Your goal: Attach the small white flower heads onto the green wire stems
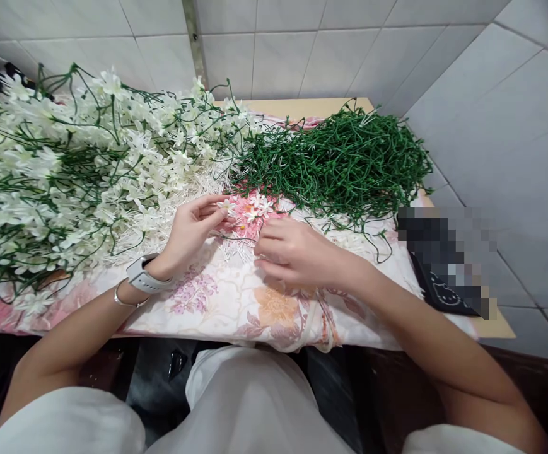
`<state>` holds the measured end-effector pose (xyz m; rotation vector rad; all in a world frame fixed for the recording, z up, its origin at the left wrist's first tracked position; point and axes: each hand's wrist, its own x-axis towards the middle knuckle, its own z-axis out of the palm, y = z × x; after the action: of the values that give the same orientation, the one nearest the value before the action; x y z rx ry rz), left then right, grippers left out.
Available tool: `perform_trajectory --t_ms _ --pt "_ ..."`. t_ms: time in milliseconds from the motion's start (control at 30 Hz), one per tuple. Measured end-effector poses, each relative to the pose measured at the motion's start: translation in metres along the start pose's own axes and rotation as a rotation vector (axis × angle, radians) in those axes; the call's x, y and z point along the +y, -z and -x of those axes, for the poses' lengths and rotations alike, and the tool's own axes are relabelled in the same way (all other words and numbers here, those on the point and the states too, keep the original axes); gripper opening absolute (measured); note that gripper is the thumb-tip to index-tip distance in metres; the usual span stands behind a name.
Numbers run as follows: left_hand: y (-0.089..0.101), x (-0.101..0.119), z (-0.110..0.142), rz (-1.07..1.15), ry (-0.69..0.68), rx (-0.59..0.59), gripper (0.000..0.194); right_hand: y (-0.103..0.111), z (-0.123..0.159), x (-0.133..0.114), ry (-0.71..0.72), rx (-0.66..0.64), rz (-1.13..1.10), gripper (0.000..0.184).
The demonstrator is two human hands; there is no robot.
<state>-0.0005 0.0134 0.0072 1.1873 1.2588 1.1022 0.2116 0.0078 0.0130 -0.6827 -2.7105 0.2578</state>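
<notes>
Lap: white garment [250,403] fills the near edge of the view, below the desk front.
Left wrist: white smartwatch [144,274] with a thin bangle [125,301] just behind it.
Floral cloth: pink, orange and lilac print cloth [236,309] covers the desk and hangs over its near edge.
Desk: pale wooden top [495,325] shows bare at the right corner and along the far edge by the wall.
Right hand: right hand [292,252] rests palm down on the cloth, fingers curled loosely inward; what the fingertips hold, if anything, cannot be told.
Left hand: left hand [193,230] raised on its wrist, thumb and forefinger pinched on a small white flower [227,205].
Flower position: the pinched flower sits at the left fingertips, just left of the loose blossoms and just ahead of the right hand.
Loose blossoms: a few white flower heads [259,207] lie on the cloth between the two hands and the green pile.
White stamens: a scatter of thin white plastic pieces [238,249] lies on the cloth between the hands.
Blurred object: pixelated dark item [444,252] at the right of the desk, on a black patterned cloth [444,296].
Finished sprays: large heap of white artificial flowers on green stems [75,170], left half of the desk.
Bare stems: tangled pile of green plastic stems [340,161], right of centre, touching the white heap.
Wall: pale tiles [302,50] behind and to the right.
</notes>
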Motion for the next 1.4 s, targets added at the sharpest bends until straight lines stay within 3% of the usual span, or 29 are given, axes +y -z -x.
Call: perform_trajectory --t_ms 133,333,467,567,667,1067,1400 --pt "0.000 0.001 0.000 -0.007 0.008 0.009 0.036 -0.014 -0.002 0.001 -0.084 -0.104 0.066 0.015" --pt "-0.002 0.003 0.003 -0.001 0.031 -0.013 0.036 -0.008 -0.001 0.005 -0.185 -0.056 -0.045 0.012" --pt "-0.002 0.000 0.006 -0.014 -0.024 -0.060 0.039 -0.002 -0.001 -0.002 -0.237 0.165 -0.178 0.009" --pt "-0.004 -0.004 0.011 -0.044 -0.066 -0.122 0.042 -0.006 -0.004 -0.006 -0.173 0.430 -0.140 0.012" --pt "-0.007 -0.009 0.015 -0.072 -0.065 -0.165 0.041 -0.012 -0.006 -0.007 -0.116 0.545 -0.057 0.016" --pt "-0.012 -0.007 0.026 -0.002 -0.002 -0.250 0.036 -0.016 -0.007 -0.006 -0.129 0.501 -0.128 0.012" --pt "-0.012 -0.006 0.028 -0.025 -0.042 -0.285 0.040 -0.012 -0.009 -0.010 -0.294 0.446 -0.368 0.010"
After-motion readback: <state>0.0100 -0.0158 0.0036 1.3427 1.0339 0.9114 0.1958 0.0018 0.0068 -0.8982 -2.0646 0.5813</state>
